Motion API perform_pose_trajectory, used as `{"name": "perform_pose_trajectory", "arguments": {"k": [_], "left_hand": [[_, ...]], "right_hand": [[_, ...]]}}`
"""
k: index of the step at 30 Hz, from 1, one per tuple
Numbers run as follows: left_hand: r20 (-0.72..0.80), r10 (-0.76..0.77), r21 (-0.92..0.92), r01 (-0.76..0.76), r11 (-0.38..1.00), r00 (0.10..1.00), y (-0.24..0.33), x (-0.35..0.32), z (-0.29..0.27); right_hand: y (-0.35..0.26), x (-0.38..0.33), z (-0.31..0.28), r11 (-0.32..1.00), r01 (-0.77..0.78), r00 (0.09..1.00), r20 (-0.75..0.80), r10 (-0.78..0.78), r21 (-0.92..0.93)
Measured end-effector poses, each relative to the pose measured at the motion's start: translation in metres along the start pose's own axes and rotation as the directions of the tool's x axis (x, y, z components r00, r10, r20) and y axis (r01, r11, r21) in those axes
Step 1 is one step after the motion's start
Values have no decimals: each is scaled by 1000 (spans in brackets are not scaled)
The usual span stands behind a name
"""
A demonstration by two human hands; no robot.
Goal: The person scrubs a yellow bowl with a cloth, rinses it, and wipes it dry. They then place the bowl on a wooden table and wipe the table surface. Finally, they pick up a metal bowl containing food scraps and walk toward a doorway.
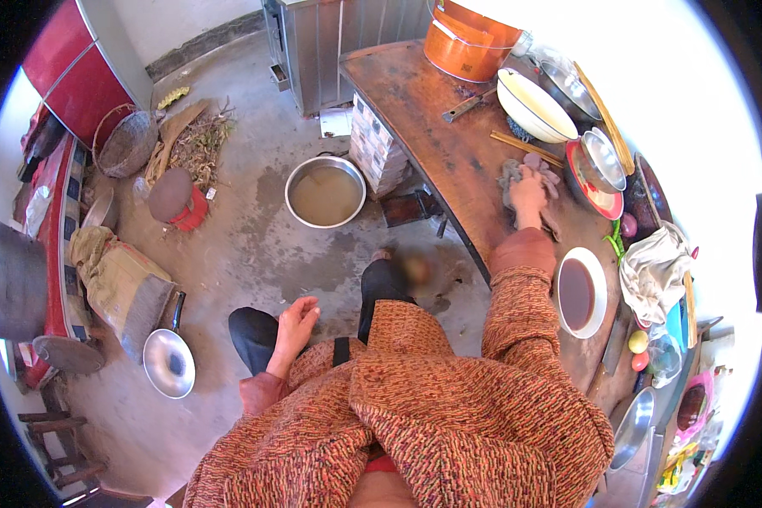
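Grey cloth (549, 179), lumpy and bunched, lies right of centre in the upper half of the frame, on the brown wooden surface (432, 110). The right hand (529, 196) is down on it, grip closed over the near part, with folds showing on both sides of the fingers; the fingertips themselves are hard to make out. The left hand (294, 328), left of centre, has a loose, open grip that holds nothing and hangs near the left knee.

Judging from this pose, the step in hand is a one-handed wipe or gathering of the cloth; a single view cannot settle which. A next move would call for light downward pressure and a short path. The chopsticks (525, 146) lie just beyond the cloth, the red-rimmed dish (597, 206) is close on its right, and the white bowl (599, 296) of dark liquid sits near the right forearm. A sweep toward the lower right could knock that bowl, so working toward the upper left, along the barer wood, seems safer.
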State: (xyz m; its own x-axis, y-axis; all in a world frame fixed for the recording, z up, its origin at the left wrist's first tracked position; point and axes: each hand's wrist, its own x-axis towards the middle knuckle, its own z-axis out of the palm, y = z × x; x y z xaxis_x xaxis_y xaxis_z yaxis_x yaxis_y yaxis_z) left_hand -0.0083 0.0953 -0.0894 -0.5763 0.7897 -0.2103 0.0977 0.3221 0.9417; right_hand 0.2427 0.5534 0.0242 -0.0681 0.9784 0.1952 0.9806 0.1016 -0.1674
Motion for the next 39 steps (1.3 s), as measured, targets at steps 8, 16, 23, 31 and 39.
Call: {"name": "perform_pose_trajectory", "arguments": {"k": [8,16,23,31,39], "left_hand": [[-3,22,30,-22,999,1000,9,-4,-7],[-34,39,0,-39,999,999,21,-18,-21],[-105,57,9,-56,998,993,-2,-15,-18],[-68,61,33,-59,998,996,13,-17,-20],[-73,30,49,-27,998,997,14,-19,-21]], "right_hand": [[-94,-53,21,823,561,826,-135,-548,89],[-60,-34,29,759,555,820,-375,-432,339],[-62,-65,-55,744,283,942,-321,-97,605],[-71,-102,-38,915,393,919,-45,-391,91],[-69,-101,-24,870,466,884,-119,-451,163]]}}
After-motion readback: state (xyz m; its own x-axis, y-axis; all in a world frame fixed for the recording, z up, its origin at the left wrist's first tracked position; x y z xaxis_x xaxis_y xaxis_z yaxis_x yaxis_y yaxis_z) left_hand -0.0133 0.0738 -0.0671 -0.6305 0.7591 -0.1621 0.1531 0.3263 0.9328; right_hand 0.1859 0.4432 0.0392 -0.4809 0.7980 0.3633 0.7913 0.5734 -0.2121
